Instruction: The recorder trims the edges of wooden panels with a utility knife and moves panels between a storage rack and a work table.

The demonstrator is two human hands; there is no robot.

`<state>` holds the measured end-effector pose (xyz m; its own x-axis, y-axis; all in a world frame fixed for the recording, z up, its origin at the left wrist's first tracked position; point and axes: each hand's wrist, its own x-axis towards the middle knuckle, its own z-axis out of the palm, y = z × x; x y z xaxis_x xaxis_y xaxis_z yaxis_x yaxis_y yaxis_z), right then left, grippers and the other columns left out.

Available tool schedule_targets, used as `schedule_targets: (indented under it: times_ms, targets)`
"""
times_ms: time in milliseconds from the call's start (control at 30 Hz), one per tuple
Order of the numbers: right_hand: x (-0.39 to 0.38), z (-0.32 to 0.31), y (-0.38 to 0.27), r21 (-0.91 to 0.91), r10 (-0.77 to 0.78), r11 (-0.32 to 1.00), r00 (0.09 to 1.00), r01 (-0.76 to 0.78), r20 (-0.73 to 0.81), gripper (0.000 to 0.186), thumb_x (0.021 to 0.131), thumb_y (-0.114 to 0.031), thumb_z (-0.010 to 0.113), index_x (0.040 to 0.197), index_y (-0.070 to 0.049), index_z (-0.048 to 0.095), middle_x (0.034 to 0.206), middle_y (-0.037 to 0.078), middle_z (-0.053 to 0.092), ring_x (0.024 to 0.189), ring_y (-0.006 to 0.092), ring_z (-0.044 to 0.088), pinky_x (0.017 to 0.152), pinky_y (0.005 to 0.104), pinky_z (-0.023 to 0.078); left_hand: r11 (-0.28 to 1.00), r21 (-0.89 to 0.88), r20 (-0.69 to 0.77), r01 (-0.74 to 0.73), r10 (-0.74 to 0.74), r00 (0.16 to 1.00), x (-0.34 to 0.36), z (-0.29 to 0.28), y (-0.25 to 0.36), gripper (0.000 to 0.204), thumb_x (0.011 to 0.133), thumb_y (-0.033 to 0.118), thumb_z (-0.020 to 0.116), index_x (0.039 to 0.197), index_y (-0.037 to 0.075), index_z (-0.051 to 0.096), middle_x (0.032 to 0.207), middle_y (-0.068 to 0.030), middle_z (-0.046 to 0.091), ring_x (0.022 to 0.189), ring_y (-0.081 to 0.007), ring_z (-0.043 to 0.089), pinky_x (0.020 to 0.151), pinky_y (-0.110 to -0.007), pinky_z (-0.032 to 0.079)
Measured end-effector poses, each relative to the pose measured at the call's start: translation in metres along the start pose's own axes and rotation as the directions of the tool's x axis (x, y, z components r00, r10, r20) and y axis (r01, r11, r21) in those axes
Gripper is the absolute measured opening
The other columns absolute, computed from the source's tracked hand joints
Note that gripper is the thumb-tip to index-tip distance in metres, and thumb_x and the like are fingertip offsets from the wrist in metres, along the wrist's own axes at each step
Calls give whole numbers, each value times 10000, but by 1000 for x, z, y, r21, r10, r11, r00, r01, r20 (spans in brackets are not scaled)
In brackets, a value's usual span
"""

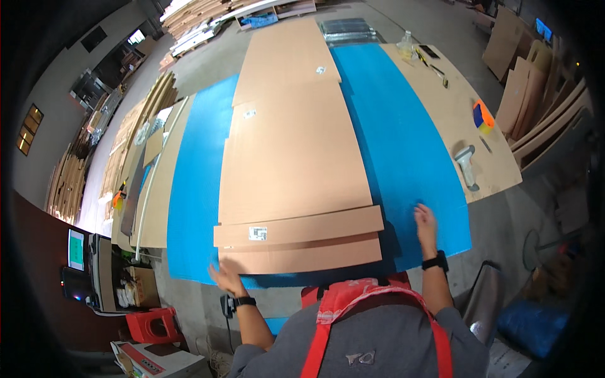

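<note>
A stack of flat light-brown panels (287,157) lies lengthwise over a wide blue sheet (403,132) on the table. Across its near end rests a narrow brown strip (315,225) with a white label (258,234). Beside the stack's near left corner is my left hand (228,279), its fingers apart and holding nothing; whether it touches the corner I cannot tell. Over the sheet's right part, away from the panels, my right hand (426,223) is raised with fingers loosely extended and nothing in it.
On the table's right side lie a handheld scanner (465,166), an orange-and-yellow tape dispenser (484,116), a phone (429,51) and a clear bottle (406,44). A long white rod (161,170) runs along the left. A red stool (153,326) stands on the floor.
</note>
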<state>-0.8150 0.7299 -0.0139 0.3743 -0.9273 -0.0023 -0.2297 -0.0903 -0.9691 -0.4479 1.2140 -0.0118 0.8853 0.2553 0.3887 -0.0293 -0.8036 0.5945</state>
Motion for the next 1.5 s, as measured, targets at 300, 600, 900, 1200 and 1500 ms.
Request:
schedule_targets:
  times_ms: [300, 600, 900, 1200, 1500]
  targets:
    - [-24, -128, 77, -416, 248, 729, 776, -544, -580, 612, 868, -153, 626, 1373, 95, 386, 1384, 283, 457, 1284, 405, 451, 1075, 426, 371, 64, -409, 741, 910, -559, 372, -54, -1, -77, 587, 945, 444, 558, 1351, 41, 430, 1408, -170, 452, 1192, -336, 510, 965, -497, 430]
    - [-89, -54, 93, -438, 405, 743, 861, -506, -308, 835, 801, -307, 694, 1440, 51, 294, 1430, 284, 395, 1343, 414, 358, 1111, 431, 323, -25, -308, 951, 951, -20, 308, -121, 24, -49, 888, 810, 795, 442, 1467, 204, 358, 1512, -40, 367, 1359, -277, 354, 1076, -474, 291]
    - [-126, -46, 60, -511, 399, 777, 916, -368, -54, 805, 841, -292, 624, 1466, 31, 233, 1415, 301, 391, 1279, 415, 440, 1038, 441, 413, 583, 243, 969, 775, -185, -165, -183, 36, -100, 645, 863, 632, 564, 1175, 69, 601, 1133, -87, 656, 1051, -187, 598, 836, -347, 468]
    - [-140, -119, 52, -342, 350, 914, 852, -219, 389, 793, 899, -248, 617, 1515, -46, 160, 1076, 172, 682, 961, 293, 665, 860, 368, 509, 867, -450, 886, -213, 403, -229, -262, -30, 94, 377, 948, 367, 582, 1020, 3, 645, 750, -93, 704, 730, -189, 681, 668, -341, 512]
    - [-201, -338, 170, -307, 380, 905, 885, -295, 269, 509, 906, -241, 617, 1343, -16, 487, 1175, 202, 638, 1061, 269, 637, 894, 353, 506, 505, -821, 571, -267, 750, -334, -429, -71, 371, 294, 919, 244, 638, 1125, 34, 627, 977, -161, 691, 905, -305, 677, 764, -372, 521]
